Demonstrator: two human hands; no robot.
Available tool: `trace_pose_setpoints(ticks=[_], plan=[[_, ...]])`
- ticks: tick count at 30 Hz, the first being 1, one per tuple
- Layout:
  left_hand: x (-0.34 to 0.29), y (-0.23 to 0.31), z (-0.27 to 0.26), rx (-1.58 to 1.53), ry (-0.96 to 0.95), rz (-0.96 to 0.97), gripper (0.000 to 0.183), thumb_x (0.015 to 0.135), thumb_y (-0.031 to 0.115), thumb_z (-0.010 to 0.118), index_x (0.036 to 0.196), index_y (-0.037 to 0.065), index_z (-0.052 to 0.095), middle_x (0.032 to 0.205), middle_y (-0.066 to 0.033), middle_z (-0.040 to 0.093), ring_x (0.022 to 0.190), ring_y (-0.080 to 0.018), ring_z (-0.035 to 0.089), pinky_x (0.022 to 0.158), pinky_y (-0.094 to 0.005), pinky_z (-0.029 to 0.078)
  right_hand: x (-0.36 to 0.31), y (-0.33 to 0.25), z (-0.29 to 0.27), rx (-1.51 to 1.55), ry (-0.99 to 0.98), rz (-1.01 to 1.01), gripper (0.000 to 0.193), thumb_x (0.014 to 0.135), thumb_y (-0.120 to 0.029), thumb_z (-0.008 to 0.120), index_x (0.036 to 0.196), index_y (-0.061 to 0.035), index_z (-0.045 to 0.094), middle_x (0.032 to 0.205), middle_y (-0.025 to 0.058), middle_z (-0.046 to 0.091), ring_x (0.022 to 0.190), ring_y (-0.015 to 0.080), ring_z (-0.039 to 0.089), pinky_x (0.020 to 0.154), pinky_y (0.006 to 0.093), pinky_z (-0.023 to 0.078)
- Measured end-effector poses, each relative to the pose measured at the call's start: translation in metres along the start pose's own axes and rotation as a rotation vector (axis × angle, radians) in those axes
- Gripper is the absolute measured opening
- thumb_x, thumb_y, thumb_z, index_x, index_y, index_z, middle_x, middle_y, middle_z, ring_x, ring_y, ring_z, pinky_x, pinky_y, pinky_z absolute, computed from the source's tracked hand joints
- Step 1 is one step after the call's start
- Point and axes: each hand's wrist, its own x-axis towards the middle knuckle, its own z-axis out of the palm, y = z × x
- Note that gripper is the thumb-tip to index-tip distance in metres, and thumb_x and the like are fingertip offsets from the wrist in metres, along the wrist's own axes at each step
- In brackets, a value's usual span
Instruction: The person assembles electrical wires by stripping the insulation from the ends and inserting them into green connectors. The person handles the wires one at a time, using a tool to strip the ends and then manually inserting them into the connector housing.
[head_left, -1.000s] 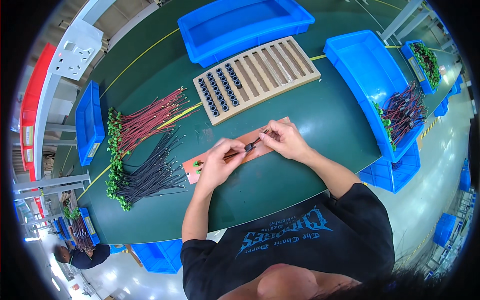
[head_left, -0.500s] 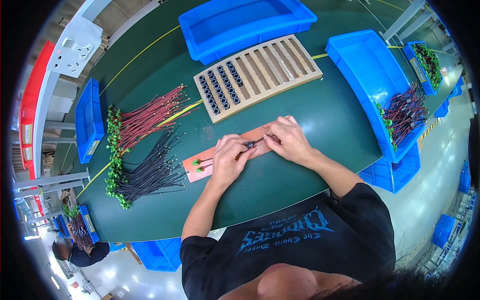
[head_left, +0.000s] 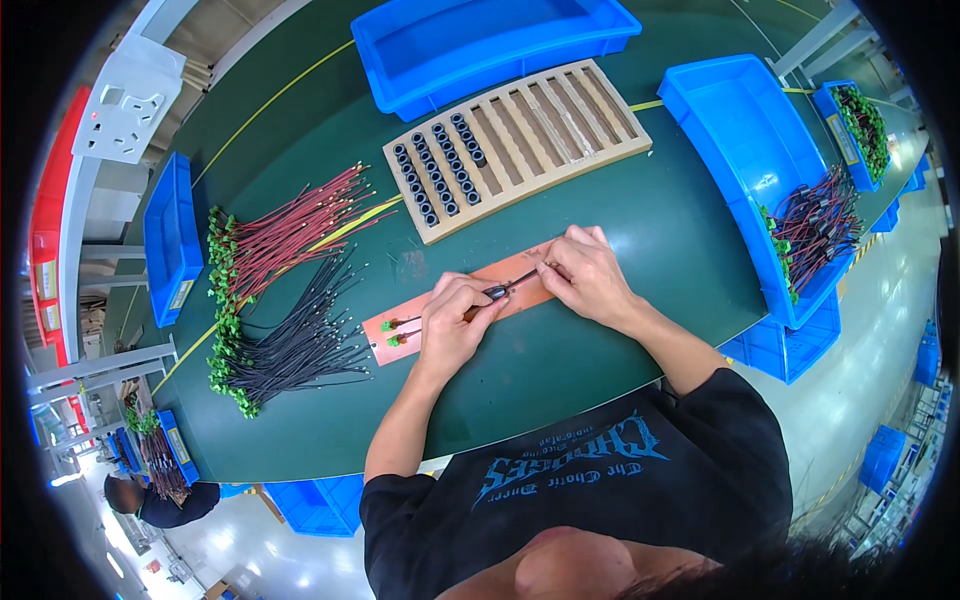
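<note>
Around the rear of a small black cylindrical part (head_left: pixel 496 292), the fingers of my left hand (head_left: pixel 452 318) are closed. A thin dark cable (head_left: pixel 522 279) runs from it to my right hand (head_left: pixel 590 275), whose thumb and fingers pinch its far end. Both hands are just over a long copper-coloured board (head_left: pixel 512 266) on the green table. On the board's left end lie two green connectors (head_left: pixel 391 333) with wires that pass under my left hand. My fingers hide part of the black part and the cable's tip.
Left of the board lie bundles of red wires (head_left: pixel 300 230) and black wires (head_left: pixel 300 325) with green connectors. A slotted wooden rack (head_left: pixel 530 192) holds several black tubes. Behind it is a blue bin (head_left: pixel 490 75); at right, another blue bin (head_left: pixel 735 120) holds wired parts (head_left: pixel 815 220).
My right hand has shifted slightly right along the cable, and more of the cable shows between my hands. My left hand keeps its grip on the black part.
</note>
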Motion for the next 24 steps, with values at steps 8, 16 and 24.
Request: trace_pose_setpoints(ticks=[8, 16, 24], plan=[[-0.001, -0.001, 0.002, 0.027, 0.004, 0.005, 0.021, 0.078, -0.003, 0.084, 0.082, 0.001, 0.064, 0.095, -0.0107, 0.076, 0.09, -0.0267, 0.067, 0.076, -0.0374, 0.054, 0.003, 0.003, -0.008, -0.012, 0.024, 0.008, 0.023, 0.089, -0.011, 0.072, 0.075, -0.0078, 0.054, 0.069, 0.0057, 0.058, 0.073, 0.025, 0.054, 0.078, 0.041, 0.04], [-0.004, 0.005, 0.007, -0.055, 0.029, -0.205, 0.033, 0.081, 0.0, 0.085, 0.107, 0.001, 0.065, 0.102, -0.01, 0.069, 0.088, -0.0193, 0.069, 0.08, -0.0316, 0.058, 0.002, 0.008, -0.009, 0.011, 0.02, 0.069, 0.025, 0.09, -0.013, 0.073, 0.074, -0.0083, 0.055, 0.065, 0.0041, 0.053, 0.071, 0.0239, 0.052, 0.076, 0.0397, 0.039], [-0.006, -0.003, 0.011, 0.006, 0.037, -0.137, 0.033, 0.082, 0.0, 0.084, 0.108, 0.001, 0.064, 0.103, -0.0109, 0.069, 0.09, -0.021, 0.071, 0.082, -0.0317, 0.059, 0.003, 0.011, -0.008, 0.042, 0.027, 0.076, 0.025, 0.09, -0.013, 0.075, 0.074, -0.0086, 0.055, 0.063, 0.0029, 0.05, 0.068, 0.0233, 0.051, 0.075, 0.0385, 0.039]])
